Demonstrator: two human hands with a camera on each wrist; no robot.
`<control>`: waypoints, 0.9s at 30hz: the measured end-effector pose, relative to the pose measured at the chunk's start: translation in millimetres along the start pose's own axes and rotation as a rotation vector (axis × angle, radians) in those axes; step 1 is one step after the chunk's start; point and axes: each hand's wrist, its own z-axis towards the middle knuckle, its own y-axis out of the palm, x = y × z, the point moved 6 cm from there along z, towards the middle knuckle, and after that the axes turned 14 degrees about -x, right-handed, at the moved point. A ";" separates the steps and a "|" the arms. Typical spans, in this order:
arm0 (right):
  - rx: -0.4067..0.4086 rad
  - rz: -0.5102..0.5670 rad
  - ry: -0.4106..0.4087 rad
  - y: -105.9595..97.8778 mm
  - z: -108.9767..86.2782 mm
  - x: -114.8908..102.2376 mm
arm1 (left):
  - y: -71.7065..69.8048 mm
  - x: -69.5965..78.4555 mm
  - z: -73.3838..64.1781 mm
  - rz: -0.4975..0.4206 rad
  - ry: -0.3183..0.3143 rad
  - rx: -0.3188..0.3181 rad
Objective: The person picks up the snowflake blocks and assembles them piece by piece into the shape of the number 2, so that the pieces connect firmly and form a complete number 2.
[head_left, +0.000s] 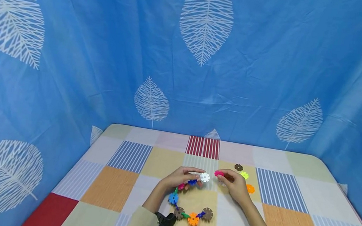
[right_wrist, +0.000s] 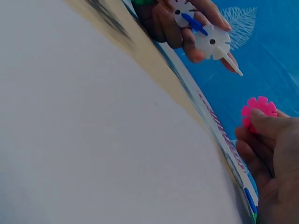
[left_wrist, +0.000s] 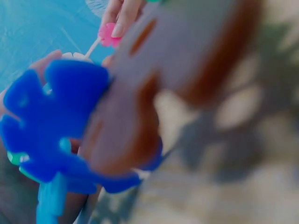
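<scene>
My left hand (head_left: pixel 177 176) grips the upper end of a curved chain of interlocking flower-shaped plastic discs. A white disc (head_left: pixel 205 177) sticks out past its fingertips, and in the right wrist view another white piece stands edge-on in that disc (right_wrist: pixel 215 44). From the hand the chain bends down through a light-blue disc (head_left: pixel 173 198) and an orange disc (head_left: pixel 193 219) to a brown disc (head_left: pixel 207 214) over the cloth. Facing it across a small gap, my right hand (head_left: pixel 236 187) pinches a loose pink disc (right_wrist: pixel 261 105) between thumb and fingers. A dark-blue disc (left_wrist: pixel 51 121) looms large in the left wrist view.
Beyond the right hand lie a dark brown disc (head_left: pixel 238 167), a yellow disc (head_left: pixel 244 175) and an orange disc (head_left: pixel 250 189). A patchwork cloth (head_left: pixel 109 187) covers the table. Blue leaf-print curtains (head_left: pixel 243 60) rise along its back and sides.
</scene>
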 end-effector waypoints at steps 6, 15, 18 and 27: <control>-0.099 0.140 -0.048 8.1 3.1 -29.3 | -0.4 2.3 -1.0 0.028 -0.007 0.001; -0.095 0.147 -0.059 10.2 3.3 -28.0 | -0.9 -1.0 -0.6 0.019 -0.004 -0.021; -0.097 0.173 -0.064 10.8 2.9 -27.7 | -0.3 -2.6 0.0 0.024 0.001 -0.034; -0.106 0.218 -0.090 13.3 3.0 -29.8 | -0.1 -3.6 -0.4 -0.005 0.007 -0.039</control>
